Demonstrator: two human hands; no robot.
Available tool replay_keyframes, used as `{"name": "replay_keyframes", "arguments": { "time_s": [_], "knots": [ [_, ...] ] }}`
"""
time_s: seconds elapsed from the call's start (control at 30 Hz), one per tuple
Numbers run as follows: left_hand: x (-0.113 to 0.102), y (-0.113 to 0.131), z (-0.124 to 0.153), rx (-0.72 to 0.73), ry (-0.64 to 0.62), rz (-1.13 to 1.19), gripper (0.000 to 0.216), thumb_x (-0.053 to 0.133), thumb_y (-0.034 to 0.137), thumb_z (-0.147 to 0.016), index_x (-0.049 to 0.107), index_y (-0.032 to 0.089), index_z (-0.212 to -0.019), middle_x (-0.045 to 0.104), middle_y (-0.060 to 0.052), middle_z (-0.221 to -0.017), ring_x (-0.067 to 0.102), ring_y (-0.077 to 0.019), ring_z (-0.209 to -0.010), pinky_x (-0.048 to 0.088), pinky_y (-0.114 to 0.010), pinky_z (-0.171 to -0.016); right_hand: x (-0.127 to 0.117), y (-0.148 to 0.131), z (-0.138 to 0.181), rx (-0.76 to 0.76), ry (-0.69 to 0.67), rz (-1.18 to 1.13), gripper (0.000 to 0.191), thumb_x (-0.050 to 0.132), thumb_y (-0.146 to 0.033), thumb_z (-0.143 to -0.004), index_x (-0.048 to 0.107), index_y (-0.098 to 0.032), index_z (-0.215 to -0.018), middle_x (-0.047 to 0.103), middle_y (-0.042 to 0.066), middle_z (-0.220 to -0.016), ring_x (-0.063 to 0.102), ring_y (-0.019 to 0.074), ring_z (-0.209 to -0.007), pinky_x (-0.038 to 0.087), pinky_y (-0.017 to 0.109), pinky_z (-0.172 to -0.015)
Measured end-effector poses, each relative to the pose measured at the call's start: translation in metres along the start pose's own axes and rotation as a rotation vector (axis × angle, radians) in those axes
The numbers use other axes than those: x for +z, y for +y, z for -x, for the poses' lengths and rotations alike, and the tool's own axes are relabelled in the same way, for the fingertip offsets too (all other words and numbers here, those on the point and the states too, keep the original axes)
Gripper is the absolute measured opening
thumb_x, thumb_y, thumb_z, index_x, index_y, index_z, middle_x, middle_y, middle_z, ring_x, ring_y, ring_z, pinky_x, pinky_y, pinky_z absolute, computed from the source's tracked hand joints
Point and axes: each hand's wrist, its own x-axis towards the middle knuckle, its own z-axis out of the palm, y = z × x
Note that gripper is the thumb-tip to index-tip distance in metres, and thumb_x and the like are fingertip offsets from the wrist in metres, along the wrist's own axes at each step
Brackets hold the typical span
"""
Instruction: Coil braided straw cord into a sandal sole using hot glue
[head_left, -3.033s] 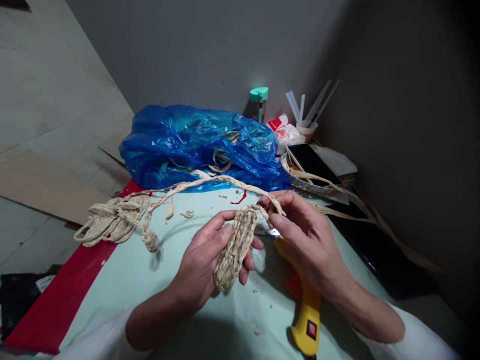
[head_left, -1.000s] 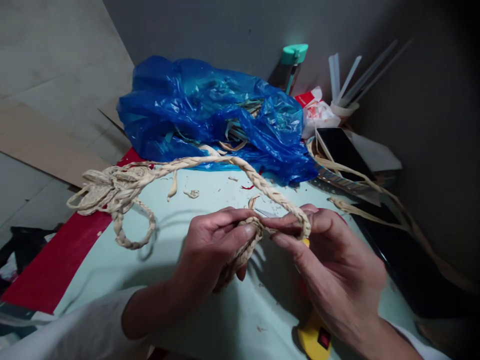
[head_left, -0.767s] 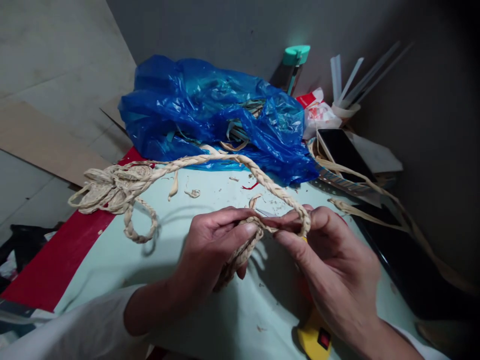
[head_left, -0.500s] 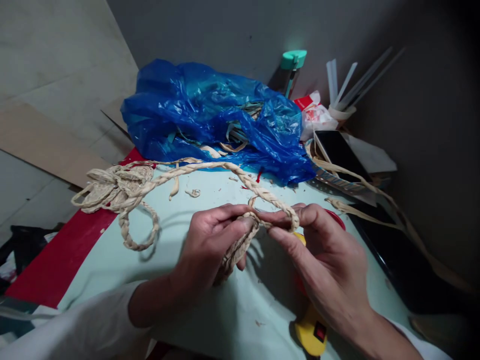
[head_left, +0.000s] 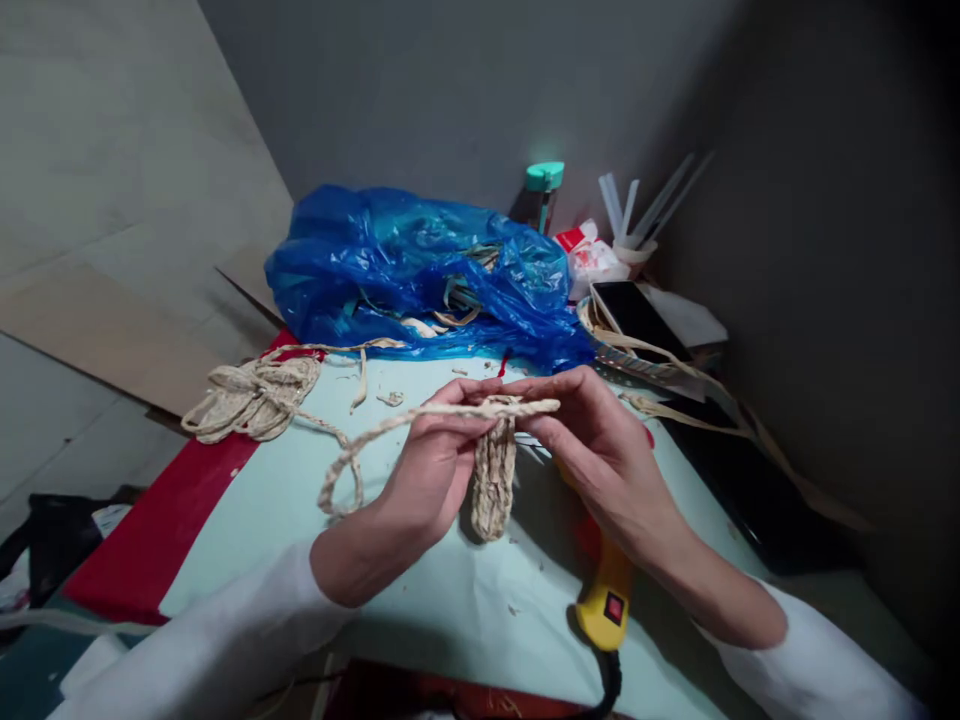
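Note:
Above the table I hold a small woven strip (head_left: 493,485) made of rows of pale plaited straw, hanging down between my hands. My left hand (head_left: 431,460) is closed on its upper left edge. My right hand (head_left: 600,430) pinches at the upper right edge, where the braided straw cord (head_left: 367,440) runs across the top. From there the cord loops left and down towards a bundled coil of braid (head_left: 251,400). Under my right hand lies a yellow corded tool (head_left: 604,605) with a red switch, looking like a glue gun; its front is partly hidden.
A crumpled blue plastic bag (head_left: 420,270) with straw fills the back of the table (head_left: 247,540). At the right are a phone (head_left: 637,315), a basket rim (head_left: 637,370), a black flat object (head_left: 750,480) and a cup of white sticks (head_left: 634,255). A green-capped bottle (head_left: 544,180) stands behind.
The view has shifted. The woven strip now hangs nearly upright instead of slanting, and the cord's high arch has dropped to lie low across its top. My hands remain on the piece.

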Motion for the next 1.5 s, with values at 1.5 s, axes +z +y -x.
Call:
{"name": "replay_keyframes", "arguments": {
  "time_s": [1.5],
  "knots": [
    [-0.022, 0.016, -0.004, 0.345, -0.07, -0.653, 0.006, 0.074, 0.014, -0.081, 0.07, 0.018, -0.081, 0.068, 0.004, -0.071, 0.064, -0.0072, -0.066, 0.05, -0.016, -0.068, -0.016, -0.022, -0.006, 0.173, -0.091, -0.206, 0.032, 0.073, -0.022, -0.077, 0.051, -0.021, -0.1, 0.062, 0.001, -0.102, 0.062, 0.0201, -0.103, 0.054, 0.026, -0.075]
  ]
}}
